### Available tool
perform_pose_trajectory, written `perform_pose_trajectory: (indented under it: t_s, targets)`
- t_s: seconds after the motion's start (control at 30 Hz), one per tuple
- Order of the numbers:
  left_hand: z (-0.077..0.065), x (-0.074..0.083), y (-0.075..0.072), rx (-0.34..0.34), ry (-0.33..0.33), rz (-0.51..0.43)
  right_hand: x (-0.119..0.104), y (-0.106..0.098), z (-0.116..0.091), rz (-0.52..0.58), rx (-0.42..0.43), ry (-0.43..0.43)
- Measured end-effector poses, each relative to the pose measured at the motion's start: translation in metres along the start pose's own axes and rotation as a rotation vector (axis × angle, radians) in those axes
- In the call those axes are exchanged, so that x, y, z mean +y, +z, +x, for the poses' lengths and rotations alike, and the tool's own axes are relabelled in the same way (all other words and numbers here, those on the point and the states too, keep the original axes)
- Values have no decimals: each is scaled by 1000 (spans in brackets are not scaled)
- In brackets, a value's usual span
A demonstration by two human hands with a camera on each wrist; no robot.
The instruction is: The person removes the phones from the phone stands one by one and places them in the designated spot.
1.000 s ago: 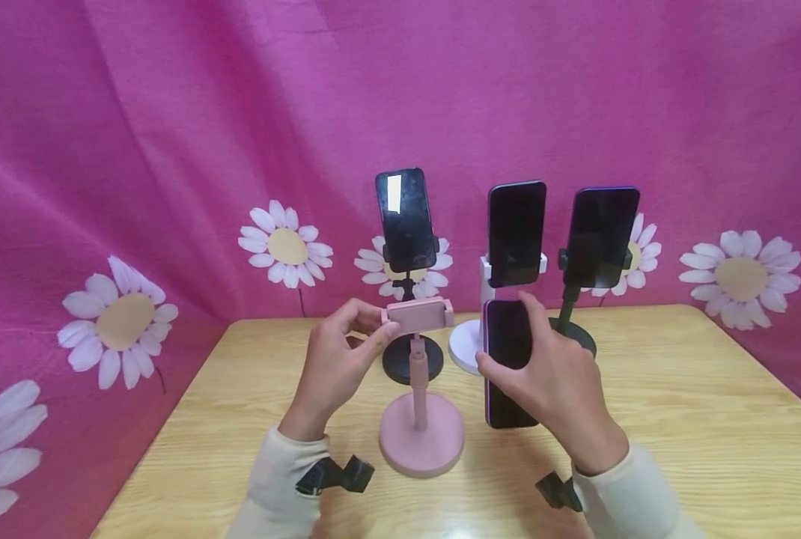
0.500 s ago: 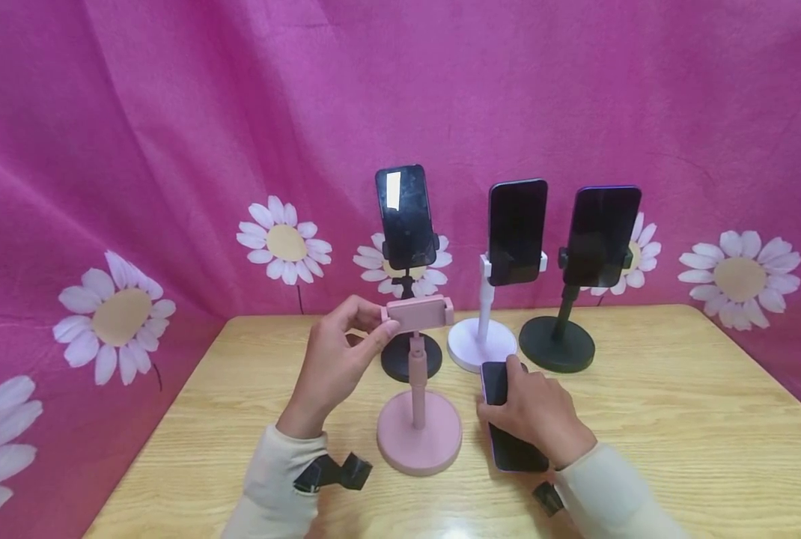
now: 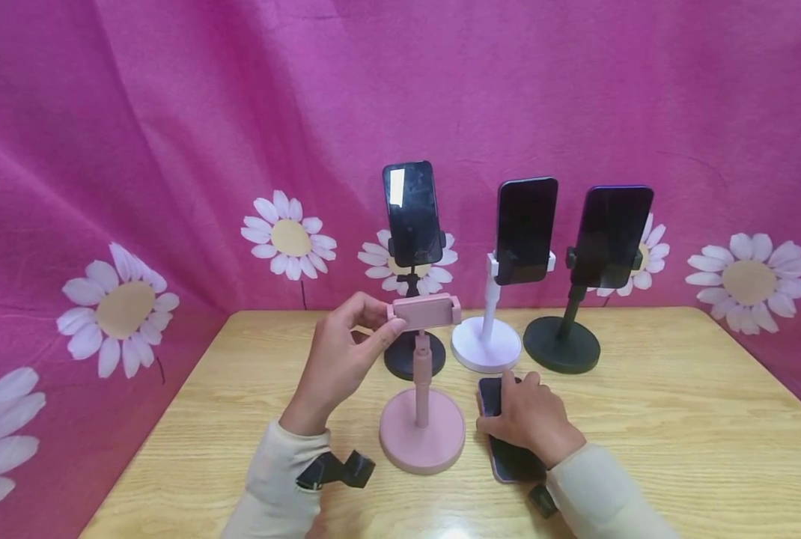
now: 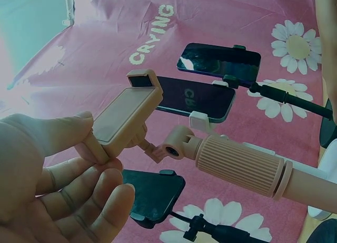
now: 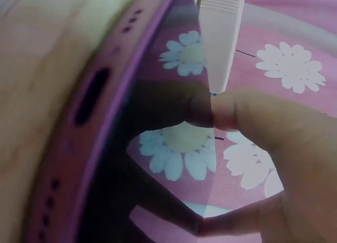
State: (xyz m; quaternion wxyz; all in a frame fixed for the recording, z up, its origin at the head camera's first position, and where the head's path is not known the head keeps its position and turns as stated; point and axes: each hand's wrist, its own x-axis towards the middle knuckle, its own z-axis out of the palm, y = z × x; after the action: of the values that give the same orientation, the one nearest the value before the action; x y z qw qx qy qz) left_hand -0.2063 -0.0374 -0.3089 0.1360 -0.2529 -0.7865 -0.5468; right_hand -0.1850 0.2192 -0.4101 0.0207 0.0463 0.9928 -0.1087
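My left hand (image 3: 336,363) pinches the left end of the clamp on a pink phone stand (image 3: 422,434). In the left wrist view, the thumb presses on the clamp (image 4: 124,116) and fingers lie behind it; no phone sits in it. To the right of the pink base, my right hand (image 3: 535,419) grips a dark-screened smartphone (image 3: 518,463) by its long edges. That phone lies flat, screen up, on or just over the table; which one cannot be told. The right wrist view shows its purplish port edge (image 5: 87,111) up close, with finger and thumb at its sides.
Behind the pink stand, a phone (image 3: 412,213) is clamped upright in a black stand. Further right, a white stand (image 3: 486,344) and another black stand (image 3: 562,344) each hold a phone. The wooden table (image 3: 677,419) ends at a pink flowered cloth (image 3: 576,90).
The right hand has lowered the smartphone from an upright hold to flat at table level, nearer the front. The left hand stays on the pink clamp.
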Motion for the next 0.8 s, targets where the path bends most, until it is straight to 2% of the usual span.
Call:
perform_pose_trajectory:
  t_s: [0.33,0.57,0.8]
  targets:
    - [1,1,0,-2,-3,1,3,3,3,1,-104,56]
    - [-2,0,0,0,-21,4,8,1,2,62,-145,33]
    - [0,2,-1,-6,-13,13,11,-14,-2,108,-275,33]
